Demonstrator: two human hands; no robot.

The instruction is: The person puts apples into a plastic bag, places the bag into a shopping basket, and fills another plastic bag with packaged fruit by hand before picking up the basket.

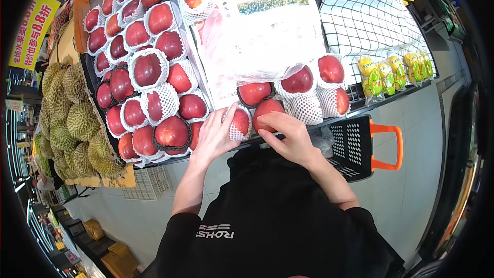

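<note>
Apple (265,109) beneath right hand (289,135) looks roundish, its long axis unclear.

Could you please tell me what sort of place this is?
It is most likely a fruit shop or the fruit section of a market: there are many net-wrapped red apples, a pile of durians, and a yellow sign showing "8.8折".

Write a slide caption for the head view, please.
Left hand and right hand at red apples, with durians at left.
</note>
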